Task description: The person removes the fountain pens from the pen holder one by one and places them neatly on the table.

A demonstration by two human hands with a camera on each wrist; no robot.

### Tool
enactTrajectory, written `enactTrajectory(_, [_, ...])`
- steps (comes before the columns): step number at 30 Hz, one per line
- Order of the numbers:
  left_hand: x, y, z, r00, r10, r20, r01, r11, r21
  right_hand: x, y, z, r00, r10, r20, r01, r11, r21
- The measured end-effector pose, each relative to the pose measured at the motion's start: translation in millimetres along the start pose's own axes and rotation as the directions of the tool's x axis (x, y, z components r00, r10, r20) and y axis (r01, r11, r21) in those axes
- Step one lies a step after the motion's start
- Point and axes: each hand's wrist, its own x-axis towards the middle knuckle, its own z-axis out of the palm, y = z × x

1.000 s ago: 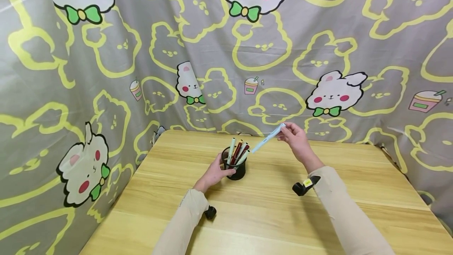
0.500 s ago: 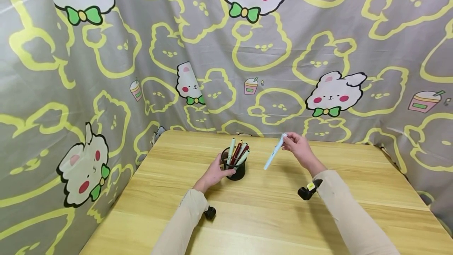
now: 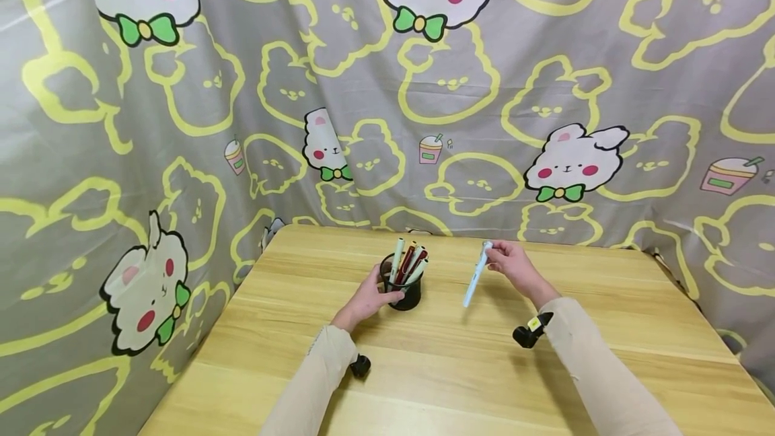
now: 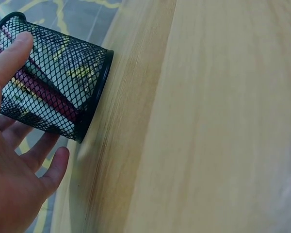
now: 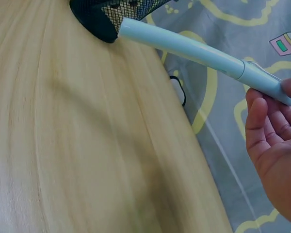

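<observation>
- Hands: two; left hand (image 3: 368,298) grip wrapped round one mesh cup (image 3: 407,293)
- right hand (image 3: 513,266) grip pinching one pale blue pen (image 3: 475,274) by its top end
- pens in cup (image 3: 409,262): about four
- one table (image 3: 605,328)

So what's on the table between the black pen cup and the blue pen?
Nothing: in the head view only bare wooden table shows between the pen cup and the blue pen.
</observation>
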Motion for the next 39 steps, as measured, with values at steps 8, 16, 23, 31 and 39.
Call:
enactTrajectory(8, [1.0, 2.7, -2.4, 1.000, -0.001, 0.015, 0.001, 1.000, -0.005, 2, 11, -1, 0.997, 0.048, 0.057, -0.043, 0.995, -0.090])
enactTrajectory(16, [-10.2, 23.8, -4.7, 1.000, 0.013, 0.024, -0.013, 1.000, -0.001, 2, 22, 0, 0.997, 0.031, 0.073, -0.019, 0.987, -0.158])
enactTrajectory(23, [-5.5, 11.5, -2.7, 1.000, 0.004, 0.017, -0.004, 1.000, 0.000, 4, 30, 1, 0.997, 0.044, 0.066, -0.033, 0.986, -0.161])
enactTrajectory(31, [-0.9, -0.4, -0.1, 1.000, 0.004, -0.003, -0.004, 1.000, 0.022, 3, 36, 3, 0.993, 0.088, 0.078, -0.076, 0.986, -0.147])
enactTrajectory(39, [-0.9, -1.4, -0.4, 1.000, 0.004, 0.001, -0.004, 1.000, -0.002, 7, 42, 8, 0.996, 0.060, 0.066, -0.046, 0.979, -0.199])
